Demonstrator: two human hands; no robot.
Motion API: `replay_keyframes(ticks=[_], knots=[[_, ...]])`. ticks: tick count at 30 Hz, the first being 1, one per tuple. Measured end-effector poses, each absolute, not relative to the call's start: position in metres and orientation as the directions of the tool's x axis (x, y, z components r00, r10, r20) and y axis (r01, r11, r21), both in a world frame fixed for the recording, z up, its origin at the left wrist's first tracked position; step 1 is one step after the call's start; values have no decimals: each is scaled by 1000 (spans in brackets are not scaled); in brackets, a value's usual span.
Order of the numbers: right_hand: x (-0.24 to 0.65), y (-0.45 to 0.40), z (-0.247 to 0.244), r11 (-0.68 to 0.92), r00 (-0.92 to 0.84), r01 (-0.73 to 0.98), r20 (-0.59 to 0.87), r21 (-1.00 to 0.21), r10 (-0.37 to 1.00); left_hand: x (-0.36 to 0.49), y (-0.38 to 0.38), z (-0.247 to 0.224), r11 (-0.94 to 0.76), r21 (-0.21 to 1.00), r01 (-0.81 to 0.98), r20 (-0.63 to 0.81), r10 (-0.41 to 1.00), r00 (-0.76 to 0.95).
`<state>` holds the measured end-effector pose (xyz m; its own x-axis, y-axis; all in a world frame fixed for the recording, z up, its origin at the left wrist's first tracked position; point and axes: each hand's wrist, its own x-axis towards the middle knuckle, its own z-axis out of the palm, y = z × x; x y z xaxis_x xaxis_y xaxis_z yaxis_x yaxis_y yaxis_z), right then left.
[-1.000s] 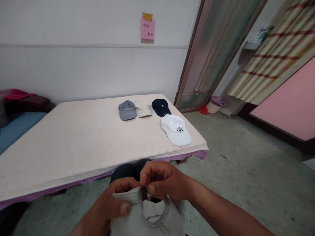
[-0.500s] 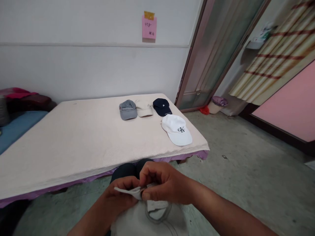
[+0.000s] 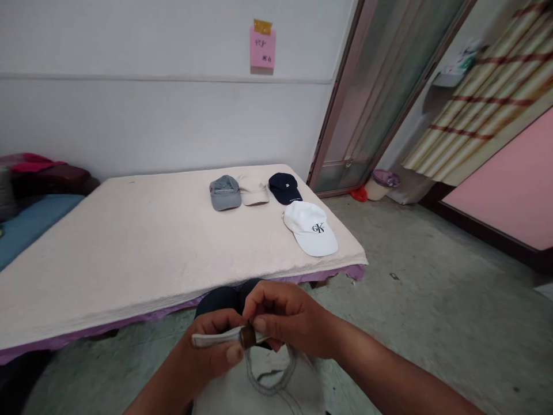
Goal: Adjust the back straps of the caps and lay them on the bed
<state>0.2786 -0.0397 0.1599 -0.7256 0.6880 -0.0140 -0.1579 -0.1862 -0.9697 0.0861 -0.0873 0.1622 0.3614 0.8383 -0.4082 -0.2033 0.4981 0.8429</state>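
A light grey cap is close to me at the bottom, its rear opening facing up. My left hand pinches the end of its strap, thumb on top. Between the hands a brown metal buckle sits on the strap. My right hand is closed on the strap just right of the buckle, fingertips together. On the bed lie a grey cap, a beige cap, a navy cap and a white cap with black letters.
The bed has a pale cover. Dark-clad knees are at its near edge. A waste bin stands right, by a glass door. A pink note hangs on the wall.
The strap and buckle have turned, so the buckle's brown face now shows plainly. My left thumb has come into view, and my right hand has shifted slightly.
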Motion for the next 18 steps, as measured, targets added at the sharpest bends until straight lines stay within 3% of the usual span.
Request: replay_keyframes(ticks=[6, 12, 18], knots=[[277, -43, 162, -134, -719, -121, -6, -984, 695, 88, -87, 154, 494, 832, -251, -416, 856, 307], [272, -43, 157, -246, -691, -227, -22, -942, 722, 91, -86, 150, 430, 844, -321, -354, 896, 267], [272, -41, 160, -281, -661, -223, -67, -934, 747, 81, -90, 157, 463, 833, -302, -352, 865, 357]])
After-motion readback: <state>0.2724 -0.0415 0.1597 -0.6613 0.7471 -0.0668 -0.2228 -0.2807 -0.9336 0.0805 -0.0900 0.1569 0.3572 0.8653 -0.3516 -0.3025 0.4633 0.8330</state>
